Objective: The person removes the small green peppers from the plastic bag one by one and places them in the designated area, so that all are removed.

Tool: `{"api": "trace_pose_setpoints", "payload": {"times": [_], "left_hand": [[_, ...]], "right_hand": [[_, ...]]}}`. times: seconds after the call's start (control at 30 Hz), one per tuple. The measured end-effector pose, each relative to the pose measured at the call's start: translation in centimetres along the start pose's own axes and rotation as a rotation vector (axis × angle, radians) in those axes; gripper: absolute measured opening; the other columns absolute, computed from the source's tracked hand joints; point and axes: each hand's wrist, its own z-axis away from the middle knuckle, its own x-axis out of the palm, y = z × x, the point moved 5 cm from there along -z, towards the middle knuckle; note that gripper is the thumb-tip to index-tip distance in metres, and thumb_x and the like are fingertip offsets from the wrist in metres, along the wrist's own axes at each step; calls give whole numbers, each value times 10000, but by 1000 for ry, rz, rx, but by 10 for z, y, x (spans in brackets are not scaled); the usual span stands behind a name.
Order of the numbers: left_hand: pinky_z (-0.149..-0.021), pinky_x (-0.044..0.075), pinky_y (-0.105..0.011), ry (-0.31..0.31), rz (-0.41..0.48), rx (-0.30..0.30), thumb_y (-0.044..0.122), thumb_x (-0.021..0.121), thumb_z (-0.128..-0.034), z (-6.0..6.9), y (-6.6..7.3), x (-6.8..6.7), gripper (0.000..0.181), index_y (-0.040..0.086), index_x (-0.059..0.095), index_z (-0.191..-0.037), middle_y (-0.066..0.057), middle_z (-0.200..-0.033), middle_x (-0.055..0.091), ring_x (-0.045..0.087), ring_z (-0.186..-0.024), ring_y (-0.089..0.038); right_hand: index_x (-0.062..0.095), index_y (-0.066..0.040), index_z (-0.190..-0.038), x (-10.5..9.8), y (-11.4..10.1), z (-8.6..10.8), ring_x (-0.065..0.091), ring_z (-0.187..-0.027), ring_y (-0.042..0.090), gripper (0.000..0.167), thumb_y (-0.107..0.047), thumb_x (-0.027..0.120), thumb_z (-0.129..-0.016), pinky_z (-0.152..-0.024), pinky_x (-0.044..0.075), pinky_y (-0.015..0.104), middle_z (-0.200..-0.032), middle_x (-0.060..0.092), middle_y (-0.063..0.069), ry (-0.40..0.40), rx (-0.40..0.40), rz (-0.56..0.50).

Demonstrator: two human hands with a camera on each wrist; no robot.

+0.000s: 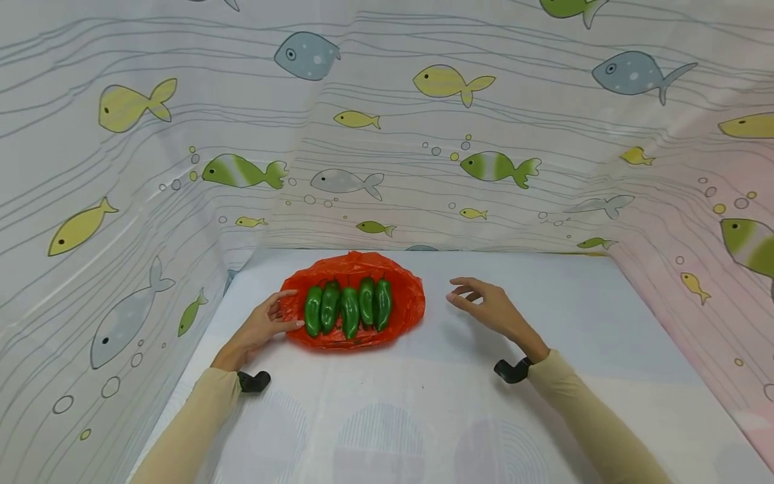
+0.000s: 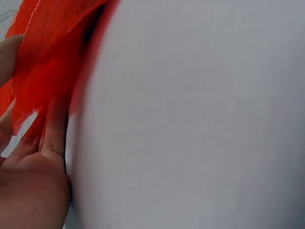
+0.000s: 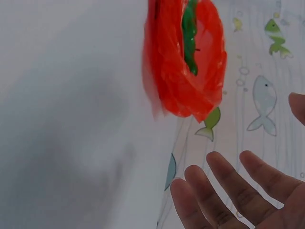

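Note:
Several glossy green chili peppers (image 1: 350,313) lie side by side in an opened-out red plastic bag (image 1: 406,316) on the white table. My left hand (image 1: 260,327) is at the bag's left end, thumb and fingers spread about its rim. In the left wrist view, fingers (image 2: 56,131) reach straight against the thin red plastic, which partly covers their tips. Right of the bag and apart from it, my right hand (image 1: 487,308) hovers over the table with loosely bent fingers and nothing in it. The right wrist view shows its spread fingertips and the bag's right end beyond.
The white table (image 1: 459,410) bears faint round patterns near the front. A fish-printed curtain (image 1: 399,148) rises at the back and along both sides. A black wrist mount (image 1: 254,382) sits on the left wrist and another (image 1: 512,371) on the right.

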Motion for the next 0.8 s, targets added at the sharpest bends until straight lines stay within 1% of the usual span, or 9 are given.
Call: {"api": "trace_pose_setpoints", "payload": {"times": [0.1,0.23,0.37,0.57,0.67,0.8], "left_hand": [[-935,463,-195,-4,-13,-3,133,825,-888,0,0,0,839,134,350,-1580,-198,-1566,384,403,-1381,-361],[-934,471,-201,-4,-1,-8,126,824,-888,0,1,0,844,133,346,-1583,-195,-1570,379,403,-1373,-356],[-927,485,-213,-5,20,-12,111,821,-887,0,0,1,847,134,342,-1585,-191,-1562,387,419,-1341,-341],[-931,476,-209,-12,5,0,128,821,-891,0,-1,0,843,135,342,-1585,-201,-1560,389,415,-1357,-358],[-933,472,-202,-17,-2,6,132,818,-895,-1,-1,0,839,130,341,-1586,-203,-1564,384,409,-1368,-360],[-929,474,-196,-17,4,10,124,819,-892,-1,-2,-1,835,123,346,-1582,-200,-1567,381,407,-1371,-362]], "right_hand": [[608,-240,-1417,7,-7,-5,635,-1096,249,625,-634,649,-934,-869,557,479,-1256,691,24,-12,-15,-11],[628,-246,-1397,16,-16,-12,636,-1082,245,580,-593,674,-934,-849,571,454,-1231,699,19,-24,-28,-18],[638,-220,-1387,26,-23,-18,643,-1069,242,552,-536,697,-938,-830,584,432,-1216,705,26,-36,-47,-22],[648,-172,-1383,36,-31,-26,655,-1034,236,531,-448,733,-938,-808,589,406,-1193,711,29,-35,-67,-38],[649,-153,-1385,41,-35,-29,655,-1024,235,535,-432,740,-937,-784,593,386,-1185,711,32,-34,-77,-51],[661,-140,-1370,47,-42,-34,651,-1009,220,545,-459,739,-936,-758,591,354,-1150,708,5,-41,-101,-76]]}}
